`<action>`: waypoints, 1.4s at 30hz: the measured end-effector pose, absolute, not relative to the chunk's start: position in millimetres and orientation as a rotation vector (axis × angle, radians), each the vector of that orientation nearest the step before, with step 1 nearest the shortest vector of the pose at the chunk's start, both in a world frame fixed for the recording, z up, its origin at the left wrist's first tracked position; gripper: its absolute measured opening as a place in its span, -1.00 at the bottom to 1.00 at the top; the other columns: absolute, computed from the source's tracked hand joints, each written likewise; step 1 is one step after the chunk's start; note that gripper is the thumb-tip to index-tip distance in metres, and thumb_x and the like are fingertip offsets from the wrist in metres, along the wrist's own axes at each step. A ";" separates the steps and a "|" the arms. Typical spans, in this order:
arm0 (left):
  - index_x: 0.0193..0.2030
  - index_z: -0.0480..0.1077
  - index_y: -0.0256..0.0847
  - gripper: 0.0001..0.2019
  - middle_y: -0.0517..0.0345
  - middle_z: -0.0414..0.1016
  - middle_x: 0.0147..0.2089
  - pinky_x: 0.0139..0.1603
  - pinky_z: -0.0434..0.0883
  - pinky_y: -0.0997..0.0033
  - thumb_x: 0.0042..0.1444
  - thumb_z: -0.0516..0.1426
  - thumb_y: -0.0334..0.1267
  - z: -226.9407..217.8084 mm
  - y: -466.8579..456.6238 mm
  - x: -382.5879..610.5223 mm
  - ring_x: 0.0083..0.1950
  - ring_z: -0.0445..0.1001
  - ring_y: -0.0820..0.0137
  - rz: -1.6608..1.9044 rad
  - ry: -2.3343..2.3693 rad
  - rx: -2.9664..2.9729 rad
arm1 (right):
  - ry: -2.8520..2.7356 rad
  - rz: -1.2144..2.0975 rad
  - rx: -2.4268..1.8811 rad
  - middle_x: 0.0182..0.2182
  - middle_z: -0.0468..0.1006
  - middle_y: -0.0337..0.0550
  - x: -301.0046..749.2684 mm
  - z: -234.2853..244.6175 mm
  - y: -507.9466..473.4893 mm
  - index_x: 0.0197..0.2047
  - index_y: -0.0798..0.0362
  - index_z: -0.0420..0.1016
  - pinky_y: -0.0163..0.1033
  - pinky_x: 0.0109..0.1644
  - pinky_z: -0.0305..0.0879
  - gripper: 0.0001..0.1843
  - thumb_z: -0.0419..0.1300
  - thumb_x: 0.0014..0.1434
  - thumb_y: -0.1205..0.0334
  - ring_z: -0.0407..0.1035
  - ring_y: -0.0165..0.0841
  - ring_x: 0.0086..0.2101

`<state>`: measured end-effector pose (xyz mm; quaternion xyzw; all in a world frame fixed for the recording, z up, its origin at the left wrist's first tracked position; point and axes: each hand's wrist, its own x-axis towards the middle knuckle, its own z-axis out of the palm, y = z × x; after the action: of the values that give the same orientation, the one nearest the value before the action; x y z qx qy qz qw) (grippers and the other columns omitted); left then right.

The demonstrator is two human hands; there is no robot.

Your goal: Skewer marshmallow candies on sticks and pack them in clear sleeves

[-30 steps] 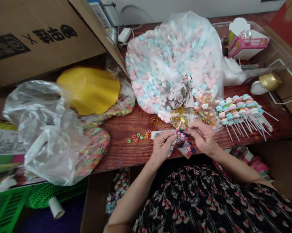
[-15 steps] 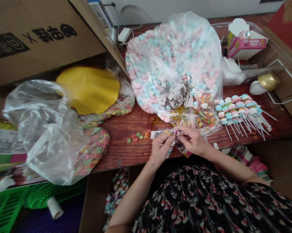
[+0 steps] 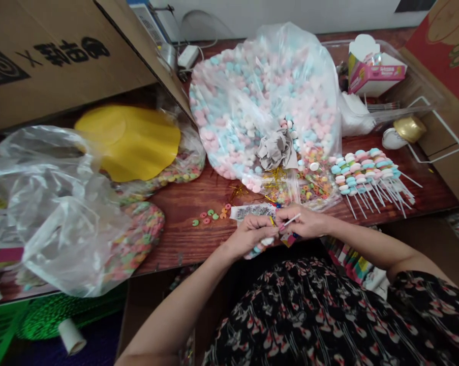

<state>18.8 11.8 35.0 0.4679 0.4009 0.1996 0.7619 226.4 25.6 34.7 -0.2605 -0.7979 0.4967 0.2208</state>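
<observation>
While the right hand (image 3: pixel 304 222) pinches a white stick (image 3: pixel 292 219), the left hand (image 3: pixel 249 235) grips candies (image 3: pixel 257 249) over a wooden table (image 3: pixel 176 229) dotted with candy rings (image 3: pixel 208 216).

Candy bag (image 3: pixel 263 101) pastel pink, pale blue; blouse (image 3: pixel 313 315) black, flowers seemingly pink-white; plastic disc (image 3: pixel 126 142) yellow

A white wall (image 3: pixel 290 12) rises behind a reddish-brown wooden table (image 3: pixel 183 239), a large cardboard box (image 3: pixel 80 71) overhanging its left end.
</observation>
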 end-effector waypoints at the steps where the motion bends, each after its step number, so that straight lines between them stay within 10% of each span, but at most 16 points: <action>1: -0.50 0.50 -0.30 -0.71 0.19 0.39 -0.64 -0.68 0.12 0.59 -0.06 0.32 -0.07 33.1 10.6 17.7 -0.69 0.22 0.58 0.371 0.837 0.955 | -2.364 1.134 -0.639 -0.48 0.36 -0.24 228.3 39.6 23.1 -0.39 0.10 0.32 -0.30 -0.30 0.17 -0.90 0.04 0.15 0.37 0.19 -0.43 -0.42; 6: -0.53 0.53 -0.30 -0.74 0.07 0.55 -0.55 -0.67 0.29 0.56 -0.22 0.39 -0.13 29.8 8.8 15.8 -0.66 0.38 0.48 0.133 0.675 0.767 | -2.617 0.187 -0.194 -0.44 0.36 -0.16 232.1 47.5 7.0 -0.31 0.08 0.38 -0.17 -0.19 0.16 -0.85 0.00 0.24 0.38 0.18 -0.35 -0.37; 18: -0.49 0.56 -0.15 -0.77 0.18 0.54 -0.53 -0.55 0.37 0.45 -0.27 0.41 -0.12 51.2 46.5 17.6 -0.54 0.43 0.39 -0.166 0.437 1.168 | -2.578 0.020 -0.108 -0.41 0.43 -0.23 224.0 52.1 1.9 -0.35 -0.01 0.38 -0.18 -0.26 0.08 -0.83 0.07 0.30 0.25 0.28 -0.39 -0.33; 23: -0.52 0.55 -0.13 -0.76 0.24 0.44 -0.58 -0.51 0.32 0.50 -0.29 0.40 -0.07 100.3 67.4 -6.3 -0.52 0.38 0.42 0.393 0.743 1.747 | -2.633 -0.122 -0.407 -0.49 0.40 -0.20 219.8 61.1 3.1 -0.38 0.06 0.36 -0.18 -0.33 0.01 -0.80 0.02 0.28 0.33 0.18 -0.38 -0.44; 28: -0.27 0.55 -0.12 -0.82 0.00 0.49 -0.24 -0.19 0.36 0.30 0.02 0.25 -0.10 127.7 9.1 9.9 -0.22 0.38 0.26 0.531 0.697 2.281 | -2.392 0.116 -0.760 -0.52 0.38 -0.15 220.6 62.7 25.6 -0.40 0.09 0.34 -0.23 -0.37 0.05 -0.79 -0.04 0.22 0.34 0.18 -0.37 -0.46; 36: 0.02 0.46 -0.14 -0.70 -0.06 0.45 0.07 0.04 0.39 0.19 0.24 0.07 -0.10 55.8 22.0 11.3 0.06 0.42 0.20 1.032 1.019 1.677 | -1.827 1.461 -0.849 -0.59 0.30 -0.33 198.0 68.3 2.0 -0.49 0.06 0.27 -0.39 -0.46 0.13 -0.80 0.07 0.19 0.29 0.18 -0.50 -0.54; 39: 0.22 0.31 -0.02 -0.45 -0.02 0.25 0.31 0.18 0.32 0.21 0.07 0.26 -0.08 55.1 14.8 8.9 0.28 0.26 0.16 1.191 0.956 1.500 | -1.867 1.089 -0.897 -0.57 0.32 -0.30 192.8 59.7 7.6 -0.44 0.06 0.29 -0.34 -0.39 0.16 -0.83 0.02 0.18 0.34 0.21 -0.46 -0.51; 42: 0.23 0.31 -0.09 -0.47 -0.03 0.44 0.12 0.05 0.40 0.27 0.13 0.21 -0.05 50.9 -5.5 6.4 0.08 0.44 0.23 0.977 0.807 1.244 | -2.000 0.481 -0.757 -0.49 0.41 -0.20 185.2 53.3 14.4 -0.39 0.05 0.32 -0.25 -0.27 0.19 -0.83 -0.03 0.19 0.37 0.26 -0.38 -0.41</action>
<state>6.4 -5.5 50.9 0.5434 0.3526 0.4269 0.6310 185.2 14.4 53.3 -0.3071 -0.8115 0.1953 0.4571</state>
